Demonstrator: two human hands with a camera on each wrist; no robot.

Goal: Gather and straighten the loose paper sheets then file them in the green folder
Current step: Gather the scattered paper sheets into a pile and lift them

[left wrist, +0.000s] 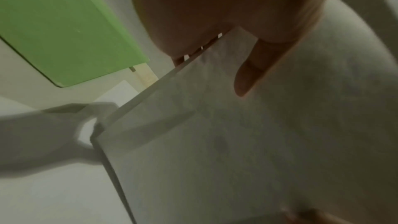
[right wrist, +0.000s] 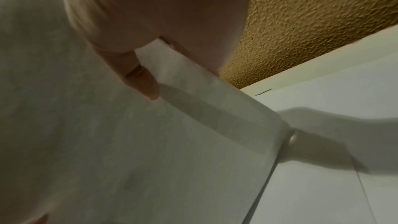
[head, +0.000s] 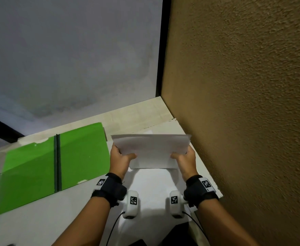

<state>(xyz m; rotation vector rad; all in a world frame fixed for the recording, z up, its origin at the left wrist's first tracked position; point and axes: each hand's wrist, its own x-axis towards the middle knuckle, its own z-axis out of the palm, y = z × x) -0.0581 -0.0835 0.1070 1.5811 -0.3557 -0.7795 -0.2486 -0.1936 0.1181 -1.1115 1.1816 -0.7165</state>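
A stack of white paper sheets (head: 151, 150) stands nearly upright above the table, its lower edge close to the white surface. My left hand (head: 121, 158) grips the stack's left side, thumb on the near face. My right hand (head: 183, 158) grips the right side the same way. In the left wrist view the thumb (left wrist: 252, 72) lies on the paper (left wrist: 215, 142); in the right wrist view the thumb (right wrist: 142, 79) presses the sheets (right wrist: 150, 159). The green folder (head: 56, 167) lies open and flat to the left, also seen as the folder (left wrist: 60, 28) beside the hand.
A white table (head: 151, 197) carries everything, with a pale wooden strip (head: 142, 114) at the back. A rough brown wall (head: 243, 103) rises directly to the right of the papers. Black cables (head: 113, 226) trail from the wrist cameras toward me.
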